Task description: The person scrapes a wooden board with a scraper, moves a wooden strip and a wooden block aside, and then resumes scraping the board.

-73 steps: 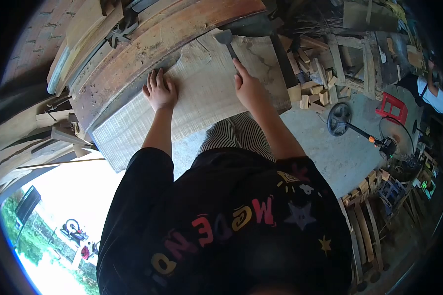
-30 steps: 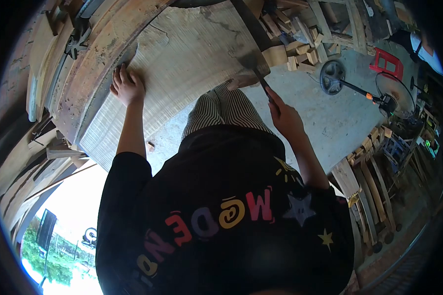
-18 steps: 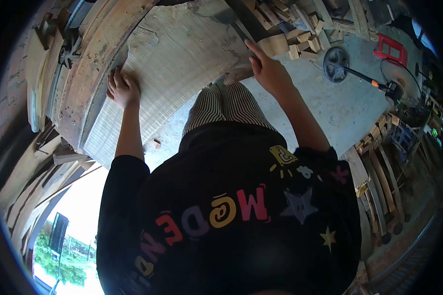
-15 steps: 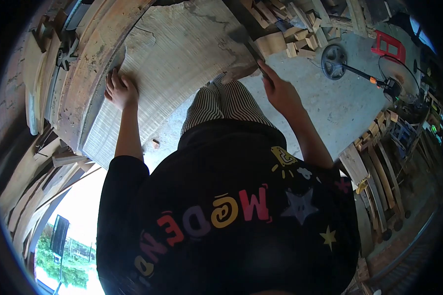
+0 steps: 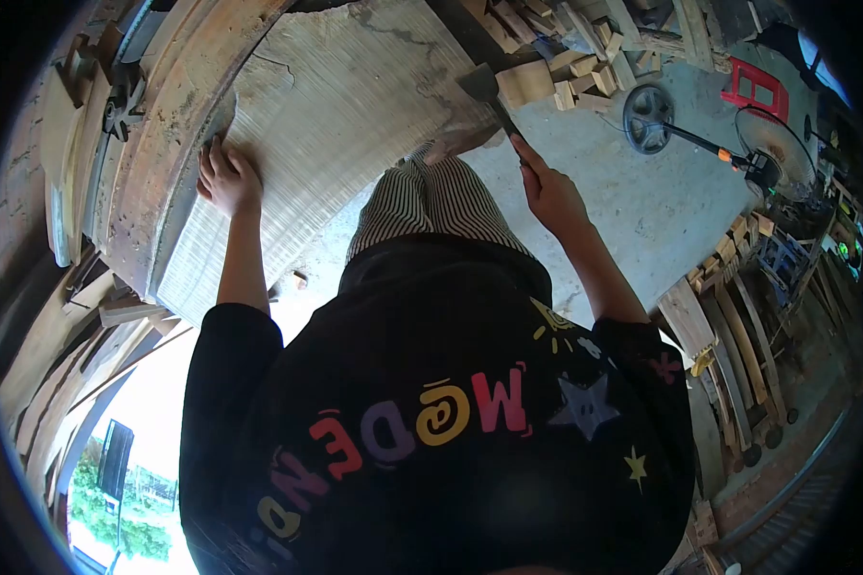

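Currently | right hand closed round dark flat-bladed scraper, pointing ahead-left | broad grey-brown wooden slab leftward | left hand open on slab

There are 2 hands, 1 scraper and 1 board.

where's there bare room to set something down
The broad middle of the board is bare, between the left hand and the scraper in the right hand. So is the floor between the right forearm and the fan's round base. Crowded: the wood blocks beyond the scraper.
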The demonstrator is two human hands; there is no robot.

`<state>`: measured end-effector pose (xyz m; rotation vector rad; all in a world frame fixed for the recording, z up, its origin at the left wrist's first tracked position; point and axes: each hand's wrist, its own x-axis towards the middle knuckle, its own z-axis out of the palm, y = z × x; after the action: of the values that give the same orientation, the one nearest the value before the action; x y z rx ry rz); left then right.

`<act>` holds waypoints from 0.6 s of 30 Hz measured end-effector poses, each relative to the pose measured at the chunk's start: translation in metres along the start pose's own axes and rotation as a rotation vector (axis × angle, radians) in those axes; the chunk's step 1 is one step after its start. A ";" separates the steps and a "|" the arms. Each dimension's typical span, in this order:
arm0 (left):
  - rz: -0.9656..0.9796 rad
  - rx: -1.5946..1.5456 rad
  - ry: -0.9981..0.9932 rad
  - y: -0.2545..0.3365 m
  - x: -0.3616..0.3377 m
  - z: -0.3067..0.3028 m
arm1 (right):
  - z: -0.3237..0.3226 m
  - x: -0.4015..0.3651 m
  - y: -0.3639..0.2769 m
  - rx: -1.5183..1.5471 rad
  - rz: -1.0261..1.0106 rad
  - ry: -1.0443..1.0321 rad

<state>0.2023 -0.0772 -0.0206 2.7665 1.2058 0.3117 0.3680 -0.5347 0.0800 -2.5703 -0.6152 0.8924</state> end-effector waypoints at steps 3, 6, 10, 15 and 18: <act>0.001 -0.015 0.003 -0.001 0.000 0.000 | 0.001 -0.024 0.009 0.083 -0.023 0.053; -0.022 0.025 -0.001 -0.001 0.001 0.003 | -0.011 -0.035 0.010 -0.017 0.033 -0.023; -0.013 0.034 0.022 -0.001 0.001 0.007 | -0.016 0.012 -0.015 0.046 0.034 0.008; 0.006 0.009 0.008 -0.004 0.001 0.006 | 0.002 0.000 0.000 0.026 -0.001 0.063; 0.006 0.013 0.023 -0.006 0.000 0.007 | 0.008 -0.033 0.014 -0.001 0.032 0.028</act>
<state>0.1999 -0.0731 -0.0290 2.7852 1.2091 0.3379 0.3439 -0.5614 0.0840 -2.5958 -0.5681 0.8653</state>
